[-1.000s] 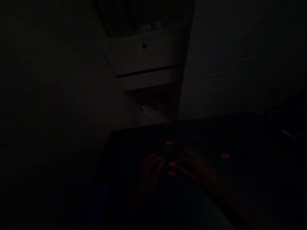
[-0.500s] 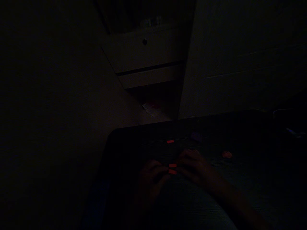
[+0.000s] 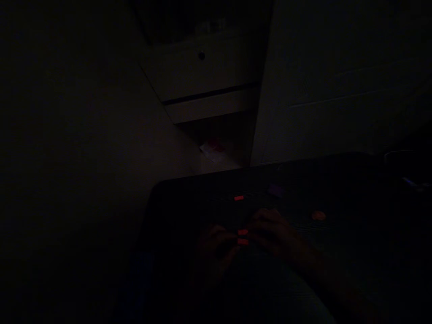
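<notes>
Orange-red, the near block [image 3: 243, 242] shows between my left hand [image 3: 218, 249] and right hand [image 3: 270, 229], just beside the middle block [image 3: 242, 232]; both hands curl nearly closed, but I cannot tell what either grips. Beyond the near block, the far block [image 3: 239, 198] lies on the table [image 3: 189, 198].

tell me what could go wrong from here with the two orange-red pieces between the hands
The upper piece and lower piece are so close together, between the left hand and right hand, that nudging one might shift the other. The view is very dark, so either hand could misjudge where the pieces' edges are.
</notes>
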A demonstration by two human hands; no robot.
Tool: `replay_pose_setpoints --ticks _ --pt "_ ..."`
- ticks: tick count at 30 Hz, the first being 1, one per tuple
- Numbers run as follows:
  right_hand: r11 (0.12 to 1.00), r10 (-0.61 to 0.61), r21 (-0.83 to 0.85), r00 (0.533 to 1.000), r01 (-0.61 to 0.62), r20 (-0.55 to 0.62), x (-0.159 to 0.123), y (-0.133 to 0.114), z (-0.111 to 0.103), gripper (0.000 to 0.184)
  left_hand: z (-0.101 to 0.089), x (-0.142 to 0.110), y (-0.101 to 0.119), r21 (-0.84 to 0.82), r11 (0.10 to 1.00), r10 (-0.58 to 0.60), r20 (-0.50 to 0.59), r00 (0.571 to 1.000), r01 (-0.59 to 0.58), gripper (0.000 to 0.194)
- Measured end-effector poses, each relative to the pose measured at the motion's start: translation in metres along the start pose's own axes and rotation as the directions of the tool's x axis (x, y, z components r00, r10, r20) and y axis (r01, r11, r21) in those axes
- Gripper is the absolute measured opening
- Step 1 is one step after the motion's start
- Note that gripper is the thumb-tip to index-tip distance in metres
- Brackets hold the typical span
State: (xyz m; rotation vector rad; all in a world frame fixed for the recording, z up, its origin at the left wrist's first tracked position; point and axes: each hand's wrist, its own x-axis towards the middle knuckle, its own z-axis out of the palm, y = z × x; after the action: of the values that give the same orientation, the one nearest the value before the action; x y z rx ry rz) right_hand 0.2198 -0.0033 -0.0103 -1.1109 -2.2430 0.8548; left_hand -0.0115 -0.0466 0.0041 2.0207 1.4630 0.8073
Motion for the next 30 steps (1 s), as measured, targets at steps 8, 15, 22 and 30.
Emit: replay_pose_setpoints --ticks 8,15,22,30 --pt "0.999 0.024 0.024 1.0 -0.023 -0.015 -0.002 -0.002 -0.002 0.016 0.0 0.009 0.0 -0.084 0.991 -0.104 -0.047 0.993 0.1 0.016" --pt "1.0 0.004 0.005 0.999 -0.004 -0.047 -0.001 -0.002 0.003 0.015 0.001 0.021 -0.001 -0.109 0.984 -0.134 0.055 0.989 0.14 0.015" --pt "1.0 -0.008 -0.028 0.999 0.007 -0.041 0.0 -0.002 0.003 0.014 -0.002 0.026 0.002 -0.122 0.98 -0.144 0.129 0.981 0.16 0.015" --pt "0.999 -0.018 -0.039 0.999 0.017 -0.044 0.0 -0.003 0.003 0.012 -0.001 0.026 0.003 -0.112 0.98 -0.148 0.146 0.978 0.165 0.016"
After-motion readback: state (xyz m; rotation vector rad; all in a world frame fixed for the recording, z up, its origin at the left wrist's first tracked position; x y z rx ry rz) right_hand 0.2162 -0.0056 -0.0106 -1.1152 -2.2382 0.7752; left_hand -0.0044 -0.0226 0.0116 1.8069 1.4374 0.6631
